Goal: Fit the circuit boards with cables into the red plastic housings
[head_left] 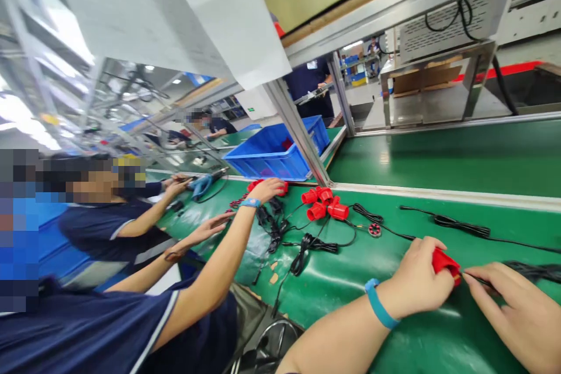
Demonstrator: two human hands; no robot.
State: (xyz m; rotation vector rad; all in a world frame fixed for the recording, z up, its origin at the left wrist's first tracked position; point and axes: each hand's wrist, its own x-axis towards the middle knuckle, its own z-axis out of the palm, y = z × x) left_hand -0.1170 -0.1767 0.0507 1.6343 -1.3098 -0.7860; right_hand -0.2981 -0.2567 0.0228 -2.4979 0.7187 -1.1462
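My left hand point(423, 277), with a teal band at its wrist, is closed round a red plastic housing point(443, 263). The housing's mouth is tilted toward my right hand point(512, 304). There the thumb and fingers pinch a thin black cable point(482, 279) close to the housing; whether the cable end is inside it I cannot tell. Bundled black cable point(462, 225) lies on the green work surface just behind my hands. A small round red part with a dotted face point(374, 229) rests left of it, on thin wires.
Several red housings point(324, 203) with tied black cables point(307, 248) lie to the left. A co-worker's hand point(269, 189) reaches over more red parts. Behind stands a blue bin point(272, 155) beside a metal post point(300, 134). Another person sits farther left.
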